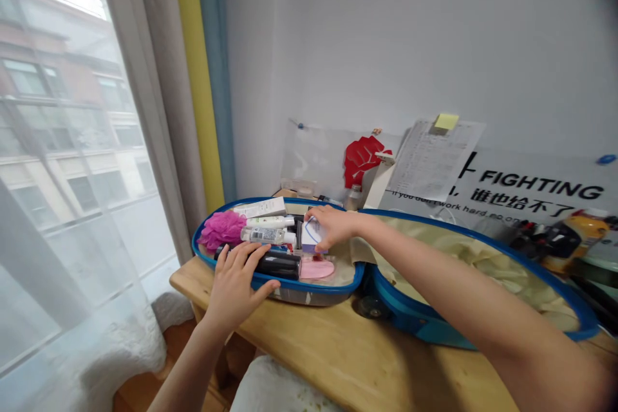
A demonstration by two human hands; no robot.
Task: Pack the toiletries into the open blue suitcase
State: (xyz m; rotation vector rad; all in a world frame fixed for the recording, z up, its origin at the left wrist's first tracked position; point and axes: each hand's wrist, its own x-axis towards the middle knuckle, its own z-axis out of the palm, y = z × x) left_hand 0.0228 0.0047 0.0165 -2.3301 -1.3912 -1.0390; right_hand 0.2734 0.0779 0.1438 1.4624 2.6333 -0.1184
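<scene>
A blue-rimmed suitcase (313,296) lies opened out on the wooden table, its left half filled with toiletries. My right hand (334,224) reaches into that half, fingers and thumb around a small white and purple box (311,233). My left hand (237,280) lies with its fingers spread over a black cylinder (282,264), thumb by the near rim. Around them are a pink bath puff (222,230), a clear bottle (265,235), a white tube (270,221), a white carton (261,207) and a flat pink item (316,269).
The suitcase's cream-lined other half (434,251) spreads to the right. Behind it, papers (434,158) and a poster lean against the wall. An orange bottle (577,238) stands at far right. Curtains (164,77) hang by the window; white fabric (280,386) sits below the table (338,341).
</scene>
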